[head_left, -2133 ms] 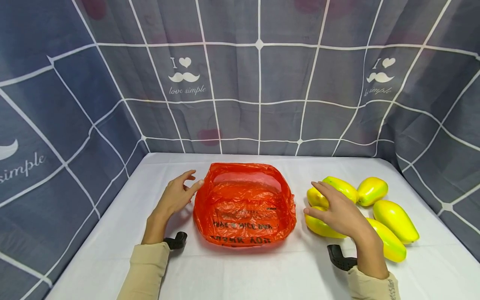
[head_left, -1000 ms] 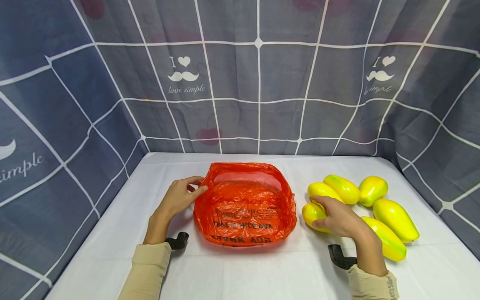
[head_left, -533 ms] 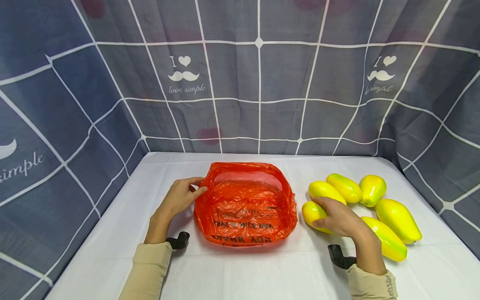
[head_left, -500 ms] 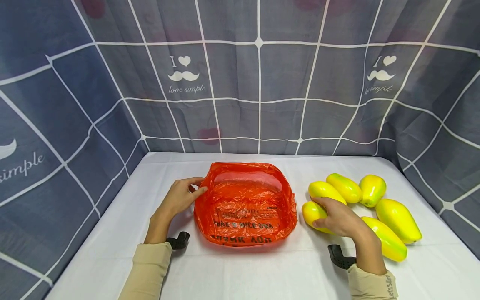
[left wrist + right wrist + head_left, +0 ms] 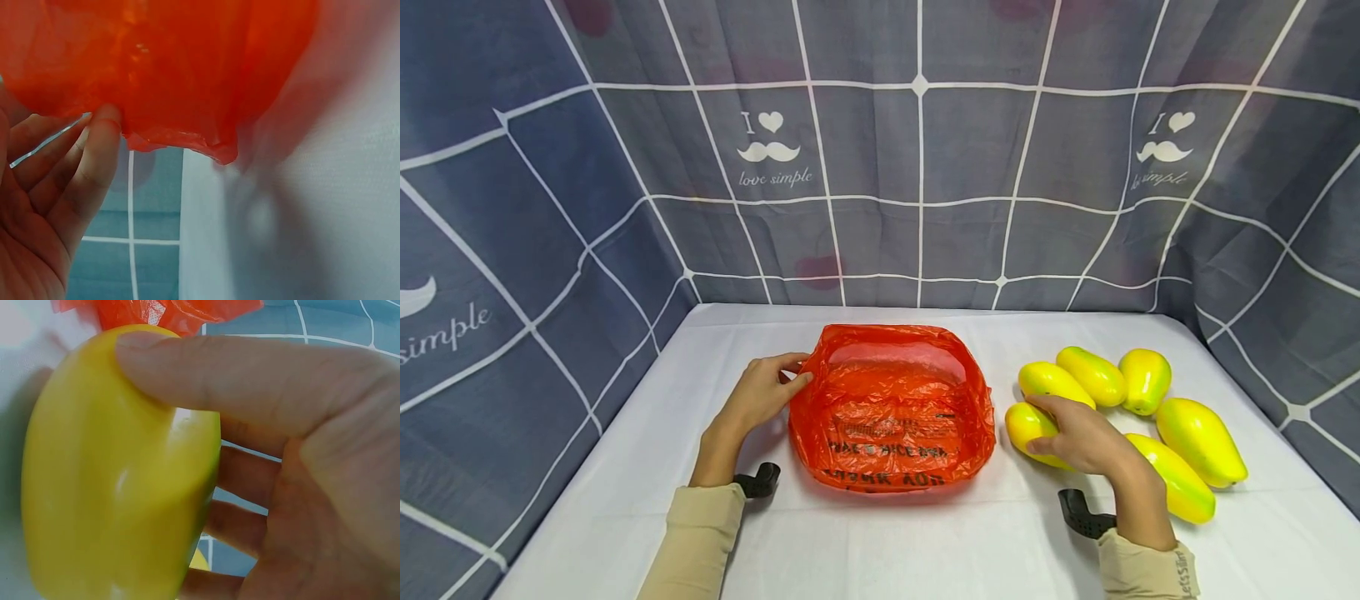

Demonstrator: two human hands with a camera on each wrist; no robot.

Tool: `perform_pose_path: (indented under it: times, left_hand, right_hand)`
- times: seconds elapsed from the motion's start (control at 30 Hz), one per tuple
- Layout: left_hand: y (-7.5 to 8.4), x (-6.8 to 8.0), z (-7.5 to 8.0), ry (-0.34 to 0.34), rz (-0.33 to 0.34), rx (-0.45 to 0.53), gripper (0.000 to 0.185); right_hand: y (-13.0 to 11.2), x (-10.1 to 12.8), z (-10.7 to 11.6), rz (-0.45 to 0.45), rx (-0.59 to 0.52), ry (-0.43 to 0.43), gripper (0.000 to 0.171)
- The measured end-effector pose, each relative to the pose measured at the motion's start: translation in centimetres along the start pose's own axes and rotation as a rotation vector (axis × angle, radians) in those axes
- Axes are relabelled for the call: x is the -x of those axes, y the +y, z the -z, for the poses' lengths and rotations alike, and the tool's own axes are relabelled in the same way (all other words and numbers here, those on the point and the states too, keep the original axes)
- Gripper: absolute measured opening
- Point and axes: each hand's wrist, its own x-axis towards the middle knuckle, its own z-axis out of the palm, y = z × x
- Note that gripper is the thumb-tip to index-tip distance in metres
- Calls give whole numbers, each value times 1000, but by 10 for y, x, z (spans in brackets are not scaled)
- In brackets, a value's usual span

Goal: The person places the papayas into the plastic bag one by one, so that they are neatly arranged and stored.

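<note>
A red plastic bag [image 5: 895, 392] with black print lies at the middle of the table, its mouth spread wide. At its left side, my left hand [image 5: 758, 396] pinches the rim between thumb and fingers; the left wrist view shows the fingertips on the thin red film [image 5: 181, 75]. My right hand [image 5: 1086, 437] grips a yellow mango [image 5: 1026, 429], the nearest one to the bag. In the right wrist view the thumb lies across that mango's end [image 5: 112, 481] and the fingers wrap its far side, partly hidden.
Several more yellow-green mangoes stand around my right hand: one mango [image 5: 1052, 381] just behind the held one, another mango [image 5: 1201, 442] at far right. White cloth covers the table [image 5: 880, 550]. A grey checked curtain [image 5: 880, 167] encloses the back and sides.
My left hand has moved right onto the bag's rim and taken hold of it. My right hand has come down and closed round the front mango, which shifted slightly left. Lately both hands hold nearly still.
</note>
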Motion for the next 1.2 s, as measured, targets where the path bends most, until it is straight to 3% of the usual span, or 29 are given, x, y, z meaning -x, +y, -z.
perform_pose_path:
  times: [0.23, 0.73, 1.2]
  left_hand:
    - [-3, 0, -1, -5, 2, 16, 36]
    - [-1, 2, 0, 5, 27, 0, 36]
    - [1, 0, 1, -6, 6, 14, 32]
  right_hand:
    - [1, 1, 1, 16, 2, 40, 62]
    - [-9, -5, 6, 16, -26, 257, 66]
    - [-30, 0, 17, 49, -79, 466, 71]
